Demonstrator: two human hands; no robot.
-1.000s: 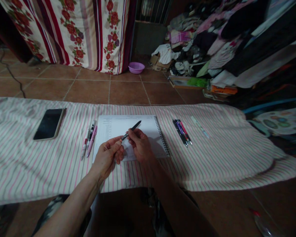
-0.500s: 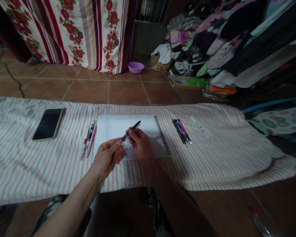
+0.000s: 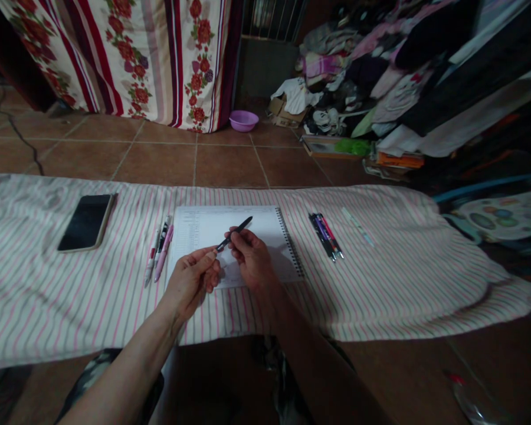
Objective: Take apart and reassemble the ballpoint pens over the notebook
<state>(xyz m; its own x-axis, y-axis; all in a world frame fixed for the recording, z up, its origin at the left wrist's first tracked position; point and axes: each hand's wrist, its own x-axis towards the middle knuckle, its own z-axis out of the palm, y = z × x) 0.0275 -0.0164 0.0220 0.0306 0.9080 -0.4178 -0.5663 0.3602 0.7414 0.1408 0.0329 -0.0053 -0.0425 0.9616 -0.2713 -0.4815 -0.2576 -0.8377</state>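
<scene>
A black pen (image 3: 245,224) is held slantwise above an open spiral notebook (image 3: 265,213), its dark tip up and to the right. My left hand (image 3: 193,273) pinches the pen's lower left end. Closer to its middle, my right hand (image 3: 251,257) grips the same pen between thumb and fingers. Both hands hover over the lower part of the page, which has printed rows along its left side. Left of the notebook lie several pens, one of them a pink pen (image 3: 163,254). Right of its spiral is a group of black, purple and red pens (image 3: 325,237).
A phone (image 3: 86,223) lies at the left on the striped cloth (image 3: 402,265). A pale patterned pen (image 3: 357,226) rests farther right. Beyond, on the tiled floor, are a purple basin (image 3: 243,121), a floral curtain (image 3: 154,65) and heaped clothes (image 3: 336,59).
Hardly anything differs. The pen's lower end shows a little more at my left fingertips; both hands keep their place over the notebook.
</scene>
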